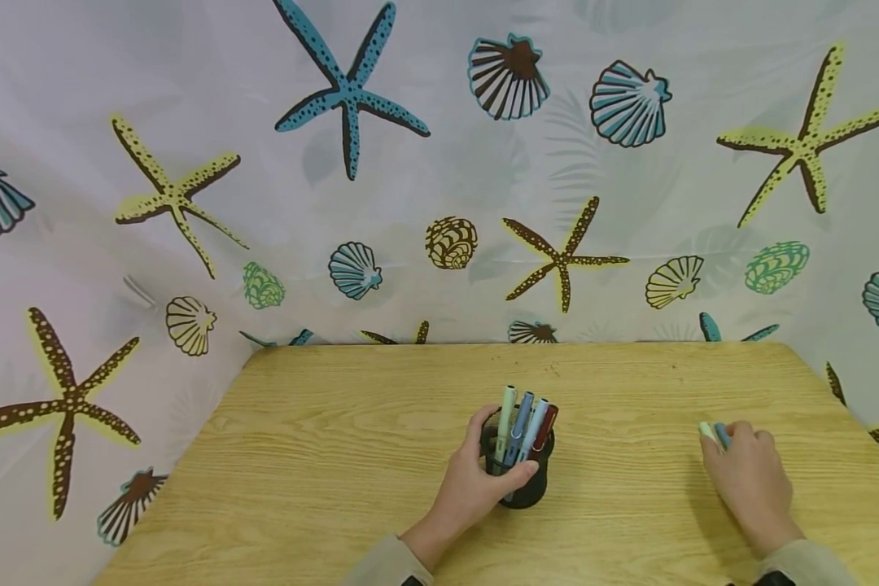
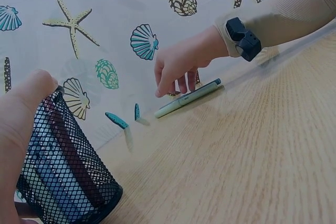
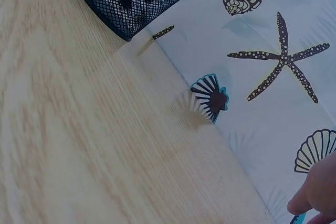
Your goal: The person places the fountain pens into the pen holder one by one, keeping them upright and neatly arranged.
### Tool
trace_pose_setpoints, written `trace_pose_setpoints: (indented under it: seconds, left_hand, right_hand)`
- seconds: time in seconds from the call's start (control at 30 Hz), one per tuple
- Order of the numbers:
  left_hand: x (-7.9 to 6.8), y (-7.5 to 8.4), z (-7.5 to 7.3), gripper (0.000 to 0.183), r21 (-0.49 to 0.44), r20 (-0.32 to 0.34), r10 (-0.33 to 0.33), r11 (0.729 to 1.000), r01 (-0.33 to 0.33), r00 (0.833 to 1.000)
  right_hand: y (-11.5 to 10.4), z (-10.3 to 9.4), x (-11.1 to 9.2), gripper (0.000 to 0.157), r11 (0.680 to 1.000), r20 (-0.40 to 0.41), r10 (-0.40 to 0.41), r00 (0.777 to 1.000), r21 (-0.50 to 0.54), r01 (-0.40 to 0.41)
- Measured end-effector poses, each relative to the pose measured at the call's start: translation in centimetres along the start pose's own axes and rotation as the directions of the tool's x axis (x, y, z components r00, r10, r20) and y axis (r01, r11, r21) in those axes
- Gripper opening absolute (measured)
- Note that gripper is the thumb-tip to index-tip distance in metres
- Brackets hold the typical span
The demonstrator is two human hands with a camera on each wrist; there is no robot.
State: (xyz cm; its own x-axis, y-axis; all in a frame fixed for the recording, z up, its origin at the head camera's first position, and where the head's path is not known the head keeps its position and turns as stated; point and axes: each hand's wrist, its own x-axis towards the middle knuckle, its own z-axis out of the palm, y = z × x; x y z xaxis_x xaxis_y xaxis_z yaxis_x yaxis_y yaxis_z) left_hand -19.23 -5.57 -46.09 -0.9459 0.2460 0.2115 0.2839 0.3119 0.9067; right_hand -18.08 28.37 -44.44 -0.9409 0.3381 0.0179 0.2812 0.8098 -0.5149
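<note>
A black mesh pen holder (image 1: 533,490) stands on the table, and my left hand (image 1: 470,487) grips it round the side, thumb at the front. In it lean a light green pen (image 1: 506,417), a blue pen (image 1: 518,427), a light blue pen (image 1: 534,426) and a dark red pen (image 1: 546,426). Off to the right, my right hand (image 1: 753,472) reaches down over another light green pen (image 1: 706,430) and a blue one (image 1: 722,435) lying side by side. The left wrist view shows its thumb and fingers apart, just above the lying light green pen (image 2: 184,99); contact is unclear.
The wood-grain table (image 1: 322,439) stretches out on both sides of the holder. A cloth (image 1: 425,187) printed with starfish and shells hangs behind the table and along its sides. A dark wrist camera (image 2: 243,39) sits on the right sleeve.
</note>
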Motion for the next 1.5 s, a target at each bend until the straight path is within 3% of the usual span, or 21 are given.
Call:
trace_pose_setpoints:
  seconds: [0.4,0.63,0.93,1.33,1.5]
  left_hand:
    - [0.2,0.1,0.1,0.08,0.004,-0.004,0.016,1.0,-0.016,1.0]
    - [0.2,0.0,0.1,0.08,0.0,-0.004,0.019,1.0,-0.019,1.0]
    - [0.0,0.0,0.1,0.078,-0.003,0.002,0.024,1.0,-0.024,1.0]
    - [-0.1,-0.1,0.0,0.078,-0.008,0.005,0.017,1.0,-0.017,1.0]
    - [0.0,-0.1,-0.1,0.08,0.0,0.003,0.015,1.0,-0.015,1.0]
  right_hand:
    - [0.2,0.7,0.4,0.042,0.999,-0.029,-0.007,1.0,-0.044,0.006]
    - [0.3,1.1,0.8,0.042,0.997,0.004,0.001,1.0,-0.077,-0.001]
    - [-0.1,1.3,0.8,0.021,0.991,0.038,0.017,0.999,-0.13,-0.012]
    - [-0.2,1.6,0.9,0.032,0.992,0.083,0.005,0.997,-0.127,0.006]
    - [-0.3,1.8,0.8,0.018,0.993,0.077,-0.013,0.997,-0.119,0.022]
